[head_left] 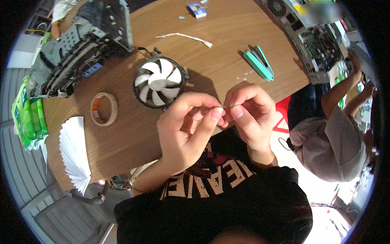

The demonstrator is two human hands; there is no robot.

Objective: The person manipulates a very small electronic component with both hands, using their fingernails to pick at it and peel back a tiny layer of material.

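Note:
My left hand point(185, 132) and my right hand point(252, 118) meet fingertip to fingertip just above the near edge of the table. Each has its thumb and index finger pinched together. A tiny, thin, shiny piece point(224, 107) shows between the two pinches, too small to name for sure. Beyond my left hand lies a round cooling fan point(158, 82) with white blades and a black frame. A teal stapler point(259, 64) rests past my right hand, with several small bits point(245, 75) scattered beside it.
Left of the fan are a tape roll point(103, 109), a pleated white paper fan point(74, 152) and an opened computer case point(81, 53). A white twisted strip point(185, 38) and a small blue box point(197, 10) lie farther back. Another person point(331, 142) sits at the right.

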